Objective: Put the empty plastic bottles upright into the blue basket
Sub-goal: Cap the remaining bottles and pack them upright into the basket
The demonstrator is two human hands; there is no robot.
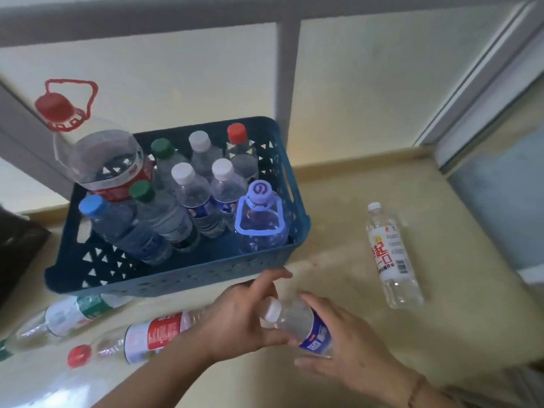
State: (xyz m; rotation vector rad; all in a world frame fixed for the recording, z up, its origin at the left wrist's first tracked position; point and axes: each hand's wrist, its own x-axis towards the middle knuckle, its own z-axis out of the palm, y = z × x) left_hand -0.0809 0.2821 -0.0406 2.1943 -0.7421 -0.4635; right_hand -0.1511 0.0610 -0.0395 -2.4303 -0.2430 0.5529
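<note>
Hands: right hand [338,346] wrapped round small bottle [297,322], left hand [244,316] pinching cap end, likely righting for blue basket [182,275].

A: Where is the free room in the blue perforated plastic basket [188,275]?

B: Along the near wall and the front left corner. Upright clear plastic bottles [194,195] fill the rear and middle.

A: Obstructions at the right end?

B: A clear jug with a lilac carry handle [260,222] occupies the near right corner, apparently touching the wall.

A: Approach path?

B: Open from above.
</note>
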